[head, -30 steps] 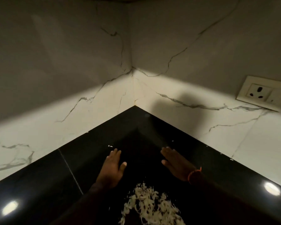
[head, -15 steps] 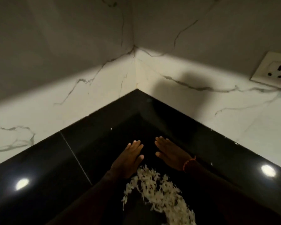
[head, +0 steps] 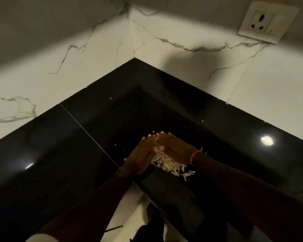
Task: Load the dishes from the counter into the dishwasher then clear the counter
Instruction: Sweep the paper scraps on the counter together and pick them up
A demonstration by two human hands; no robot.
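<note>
A pile of white shredded scraps (head: 170,164) lies on the glossy black counter (head: 77,154) near its inner front edge. My left hand (head: 142,154) and my right hand (head: 175,148) stand on edge on the counter with straight fingers. Their fingertips meet above the pile and form a wedge behind it. Part of the pile is hidden between the palms. An orange band (head: 195,154) circles my right wrist. No dishes or dishwasher are in view.
White marble walls (head: 98,49) meet in a corner behind the counter. A wall socket (head: 268,20) sits at the upper right. A few white specks (head: 110,98) lie scattered on the counter. Below the counter edge, light floor (head: 129,212) shows.
Both hands came together from apart and drew toward me across the counter, gathering the white scraps between them. The camera tilted down.
</note>
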